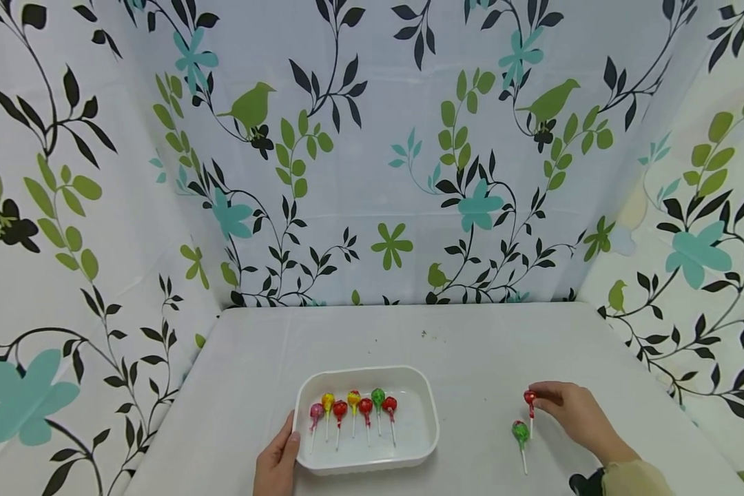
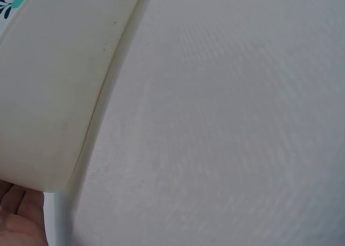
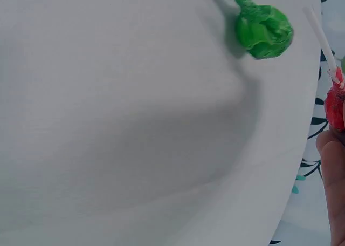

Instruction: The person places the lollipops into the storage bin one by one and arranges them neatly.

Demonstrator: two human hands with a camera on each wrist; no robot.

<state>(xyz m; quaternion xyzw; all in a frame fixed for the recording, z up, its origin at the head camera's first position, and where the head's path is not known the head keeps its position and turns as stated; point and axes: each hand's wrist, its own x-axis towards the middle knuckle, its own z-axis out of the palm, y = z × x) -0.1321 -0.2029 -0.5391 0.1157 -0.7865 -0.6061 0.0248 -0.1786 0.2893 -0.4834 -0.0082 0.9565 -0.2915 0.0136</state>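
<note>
My left hand (image 1: 277, 458) grips the left side of a white tray (image 1: 432, 427), its thumb at the rim. In the left wrist view the tray's wall (image 2: 48, 95) slants over the fingers of my left hand (image 2: 22, 216). Several wrapped lollipops lie side by side in the tray, heads toward the far side. Off to the right, my right hand (image 1: 573, 413) pinches a red lollipop (image 1: 530, 397) by its head, the white stick pointing toward me. A green lollipop (image 1: 521, 432) lies on the table just beside it; its green wrapper (image 3: 264, 33) shows large in the right wrist view.
The white table (image 1: 471, 351) ends at a patterned cloth (image 1: 359, 172) that stands up at the back and both sides. A few small dark specks (image 1: 430, 335) mark the far part of the tabletop.
</note>
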